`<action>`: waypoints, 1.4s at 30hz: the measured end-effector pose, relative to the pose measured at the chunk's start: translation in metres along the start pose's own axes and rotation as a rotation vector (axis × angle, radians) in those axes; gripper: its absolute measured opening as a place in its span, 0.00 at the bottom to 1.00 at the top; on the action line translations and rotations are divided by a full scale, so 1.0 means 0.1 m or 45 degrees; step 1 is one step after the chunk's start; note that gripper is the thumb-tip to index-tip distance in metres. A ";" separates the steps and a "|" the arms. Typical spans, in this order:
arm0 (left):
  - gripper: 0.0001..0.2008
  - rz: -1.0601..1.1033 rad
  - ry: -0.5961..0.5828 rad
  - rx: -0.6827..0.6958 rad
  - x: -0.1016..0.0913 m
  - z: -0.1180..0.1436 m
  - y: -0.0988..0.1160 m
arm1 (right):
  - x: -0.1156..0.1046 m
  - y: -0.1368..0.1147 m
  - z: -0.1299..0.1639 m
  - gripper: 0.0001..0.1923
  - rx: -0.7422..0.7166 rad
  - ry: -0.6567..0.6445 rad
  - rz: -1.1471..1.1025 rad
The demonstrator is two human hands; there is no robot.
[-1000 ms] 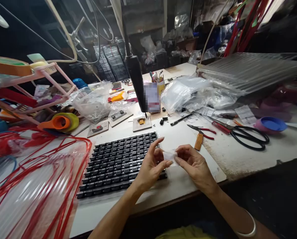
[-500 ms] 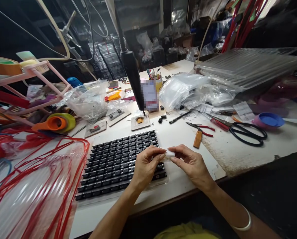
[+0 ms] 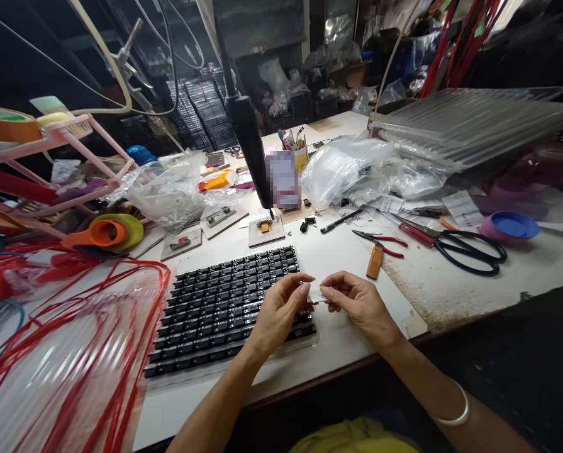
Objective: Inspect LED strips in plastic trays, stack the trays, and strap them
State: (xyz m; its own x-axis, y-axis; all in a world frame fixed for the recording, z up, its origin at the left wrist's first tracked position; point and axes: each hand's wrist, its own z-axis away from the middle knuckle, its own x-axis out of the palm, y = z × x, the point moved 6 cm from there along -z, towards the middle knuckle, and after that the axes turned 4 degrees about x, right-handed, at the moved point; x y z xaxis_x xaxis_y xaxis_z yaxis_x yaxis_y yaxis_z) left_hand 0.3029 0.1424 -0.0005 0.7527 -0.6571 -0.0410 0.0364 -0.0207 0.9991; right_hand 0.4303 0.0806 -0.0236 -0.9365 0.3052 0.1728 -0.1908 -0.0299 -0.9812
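Small white piece (image 3: 316, 293) is pinched between both hands, held just above the desk (image 3: 432, 286) at the right end of the black parts tray. Left hand (image 3: 279, 312): fingers closed on the piece's left edge, thumb and forefinger tips together. Right hand (image 3: 356, 303): fingers closed on its right edge, same pinch grip. What the piece is: too small to tell. Black parts tray (image 3: 224, 306) lies flat under and left of the left hand, rows of small dark components filled edge to edge. Beyond the hands: wood-handled tool (image 3: 372, 265), red-handled pliers (image 3: 380, 242), black scissors (image 3: 470, 250). Red cords on clear sheet (image 3: 68, 352) at far left.
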 end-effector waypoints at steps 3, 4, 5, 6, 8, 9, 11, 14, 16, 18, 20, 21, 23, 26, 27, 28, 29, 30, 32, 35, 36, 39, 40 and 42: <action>0.17 0.094 -0.033 -0.047 0.03 0.00 -0.02 | 0.01 -0.01 -0.03 0.14 -0.016 0.013 -0.017; 0.17 0.105 -0.033 -0.048 0.02 0.00 -0.02 | 0.02 -0.01 -0.04 0.14 -0.012 0.010 -0.020; 0.17 0.111 -0.028 -0.047 0.02 -0.01 -0.02 | 0.03 -0.01 -0.04 0.14 -0.003 0.007 -0.025; 0.18 0.113 -0.022 -0.047 0.01 -0.01 -0.02 | 0.04 -0.01 -0.04 0.14 0.007 0.004 -0.035; 0.17 0.110 -0.007 -0.054 -0.01 -0.02 -0.03 | 0.04 0.00 -0.04 0.15 0.034 0.000 -0.069; 0.17 0.112 -0.005 -0.057 -0.01 -0.02 -0.04 | 0.05 0.01 -0.04 0.16 0.048 -0.005 -0.089; 0.17 0.122 -0.012 -0.075 -0.02 -0.02 -0.05 | 0.05 0.03 -0.04 0.16 0.077 -0.022 -0.126; 0.17 0.138 -0.007 -0.124 -0.02 -0.01 -0.07 | 0.06 0.06 -0.04 0.15 0.098 -0.045 -0.153; 0.17 0.140 0.003 -0.144 -0.02 -0.01 -0.08 | 0.06 0.06 -0.05 0.15 0.082 -0.052 -0.155; 0.18 0.145 0.006 -0.148 -0.02 -0.01 -0.08 | 0.06 0.05 -0.06 0.15 0.050 -0.054 -0.151; 0.18 0.157 0.006 -0.150 -0.03 -0.01 -0.08 | 0.07 0.04 -0.06 0.15 0.023 -0.052 -0.135; 0.18 0.160 0.007 -0.153 -0.03 -0.01 -0.09 | 0.07 0.04 -0.06 0.15 0.013 -0.048 -0.124; 0.19 0.164 0.010 -0.158 -0.03 -0.01 -0.09 | 0.07 0.03 -0.05 0.16 0.003 -0.039 -0.103; 0.19 0.163 0.010 -0.160 -0.03 -0.01 -0.10 | 0.07 0.02 -0.04 0.16 -0.002 -0.044 -0.088; 0.19 0.160 0.011 -0.159 -0.03 -0.01 -0.10 | 0.07 0.01 -0.03 0.16 -0.004 -0.048 -0.087; 0.20 0.156 0.013 -0.160 -0.03 -0.01 -0.10 | 0.07 0.01 -0.03 0.16 -0.005 -0.050 -0.087; 0.20 0.149 0.012 -0.160 -0.03 -0.01 -0.10 | 0.07 0.00 -0.02 0.16 -0.005 -0.051 -0.084; 0.20 0.141 0.007 -0.156 -0.02 -0.01 -0.10 | 0.07 -0.01 -0.02 0.16 -0.003 -0.052 -0.081; 0.21 0.133 -0.025 -0.128 0.00 -0.01 -0.08 | 0.07 -0.02 -0.02 0.16 -0.002 -0.053 -0.073; 0.22 0.157 -0.062 -0.066 0.02 -0.02 -0.04 | 0.07 -0.03 -0.02 0.16 -0.006 -0.058 -0.058; 0.21 0.162 -0.057 -0.054 0.02 -0.02 -0.04 | 0.07 -0.03 -0.01 0.16 -0.009 -0.058 -0.054; 0.20 0.139 -0.022 -0.031 0.00 -0.02 -0.03 | 0.06 -0.02 -0.01 0.16 -0.014 -0.058 -0.046; 0.19 0.129 -0.016 -0.027 0.00 -0.02 -0.02 | 0.06 -0.01 -0.01 0.16 -0.014 -0.057 -0.041; 0.19 0.112 -0.006 -0.028 -0.01 -0.02 -0.02 | 0.05 -0.01 0.00 0.16 -0.014 -0.046 -0.013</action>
State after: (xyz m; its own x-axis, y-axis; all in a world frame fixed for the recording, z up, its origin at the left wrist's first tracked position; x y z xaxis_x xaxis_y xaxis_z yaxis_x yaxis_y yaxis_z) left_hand 0.3037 0.1445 -0.0023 0.7505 -0.6591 0.0474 -0.0155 0.0540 0.9984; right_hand 0.4258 0.0822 -0.0221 -0.9447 0.2707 0.1853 -0.1970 -0.0164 -0.9803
